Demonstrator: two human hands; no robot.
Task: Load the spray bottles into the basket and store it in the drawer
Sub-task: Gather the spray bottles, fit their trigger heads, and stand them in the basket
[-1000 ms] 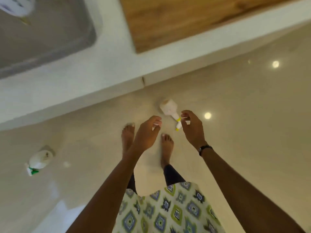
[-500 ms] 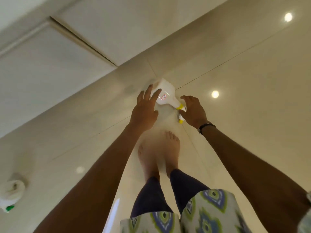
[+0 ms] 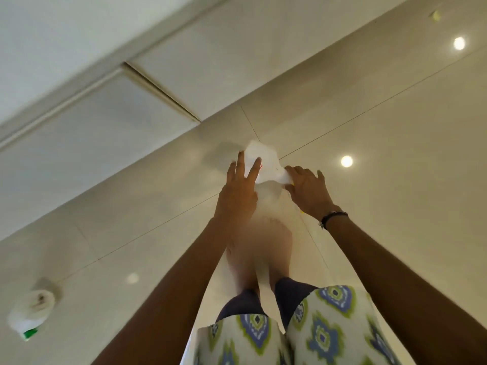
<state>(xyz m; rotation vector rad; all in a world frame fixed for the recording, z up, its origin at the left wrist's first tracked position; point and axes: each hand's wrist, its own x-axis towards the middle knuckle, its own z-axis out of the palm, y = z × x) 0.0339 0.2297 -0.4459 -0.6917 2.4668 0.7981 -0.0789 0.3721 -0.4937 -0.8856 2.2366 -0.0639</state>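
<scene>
The left hand (image 3: 238,191) was laid with straight fingers against the body of a white spray bottle (image 3: 263,164) lying on the floor (image 3: 395,143). The right hand (image 3: 305,191) was curled over the bottle's neck end; a firm grasp could not be confirmed through the blur. A 2nd spray bottle (image 3: 30,312), green-capped, lay well apart to the left. No basket was seen. The smooth bottle could be expected to slip or roll on the glossy floor if lifted before being properly held.
</scene>
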